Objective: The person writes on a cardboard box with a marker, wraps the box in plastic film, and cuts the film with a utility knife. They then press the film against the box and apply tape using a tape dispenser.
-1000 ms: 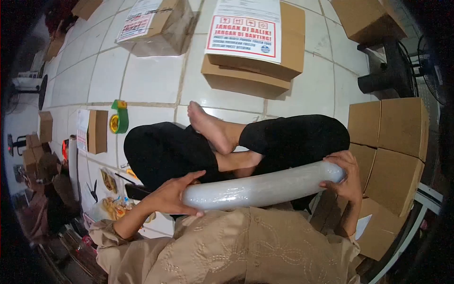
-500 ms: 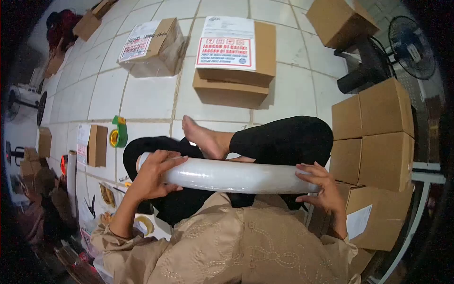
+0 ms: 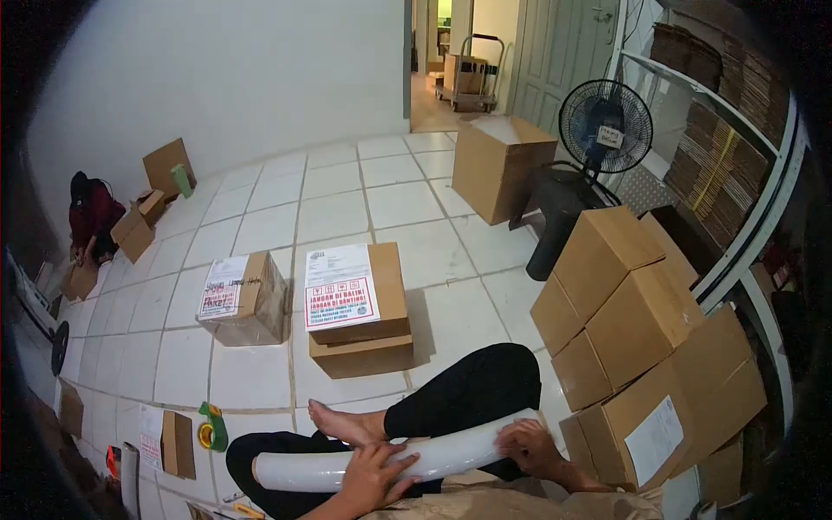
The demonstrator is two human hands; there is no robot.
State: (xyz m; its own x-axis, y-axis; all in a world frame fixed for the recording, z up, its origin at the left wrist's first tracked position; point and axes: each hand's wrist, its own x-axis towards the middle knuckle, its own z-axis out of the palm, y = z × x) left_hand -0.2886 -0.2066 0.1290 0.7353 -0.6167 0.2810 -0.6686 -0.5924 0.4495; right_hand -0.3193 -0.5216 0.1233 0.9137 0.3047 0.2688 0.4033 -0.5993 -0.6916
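Note:
A long roll of clear-white stretch film [image 3: 295,471] lies across my lap, its right end higher in the view than its left. My left hand [image 3: 374,475] is wrapped over the middle of the roll, with fingers and thumb on the film. Near the roll's right end, my right hand [image 3: 530,445] has its fingers bent against the film; the fingertips are partly hidden. My crossed legs [image 3: 472,386] in black trousers are under and beyond the roll.
Labelled cartons [image 3: 360,303] and a wrapped box [image 3: 247,299] stand ahead on tiles. Stacked boxes [image 3: 620,303] rise at right, near a fan [image 3: 605,126] on a black stool [image 3: 555,204]. A green tape dispenser [image 3: 211,426] lies left. Another person [image 3: 91,217] sits far left beside boxes.
The head view has tilted up, bringing the doorway and shelves into sight. My left hand has moved from the roll's left end to its middle. My right hand stays near the right end.

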